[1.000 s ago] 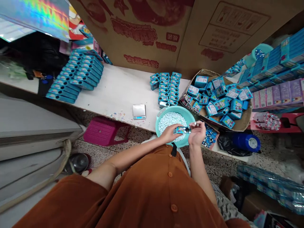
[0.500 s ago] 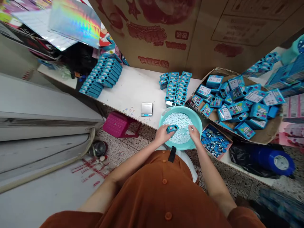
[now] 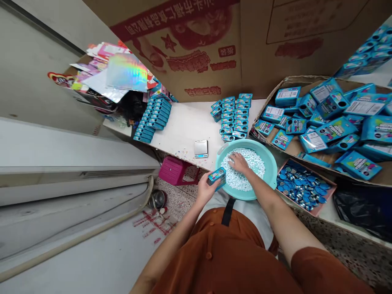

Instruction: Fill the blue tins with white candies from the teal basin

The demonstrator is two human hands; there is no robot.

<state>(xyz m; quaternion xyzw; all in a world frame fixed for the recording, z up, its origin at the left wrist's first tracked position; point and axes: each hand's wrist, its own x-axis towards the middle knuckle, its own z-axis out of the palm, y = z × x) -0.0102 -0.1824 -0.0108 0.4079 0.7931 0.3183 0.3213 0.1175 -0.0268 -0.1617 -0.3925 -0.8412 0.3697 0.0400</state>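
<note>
My left hand (image 3: 207,189) is closed around a small blue tin (image 3: 217,178) at the near left rim of a turquoise basin (image 3: 269,161). The tin's printed side faces up. White candy pieces (image 3: 249,163) cover the basin's bottom. Among them lies my right hand (image 3: 239,163), its fingers spread and touching the pieces; the fingertips are partly buried. Just beyond the basin stand rows of blue tins (image 3: 234,116), with dark round openings in their tops. A small scale (image 3: 201,148) sits to the left on the white table, its pan bare.
Right of the basin are a shallow box of round blue and silver lids (image 3: 301,185) and a carton full of blue tins (image 3: 321,118). A large cardboard box (image 3: 196,49) stands behind. Stacked tins (image 3: 154,116) and a magenta stool (image 3: 172,170) are at left.
My right hand has moved left from the basin's right side into the candy pieces. My left hand has drawn the tin toward the basin's left rim. The camera view has shifted.
</note>
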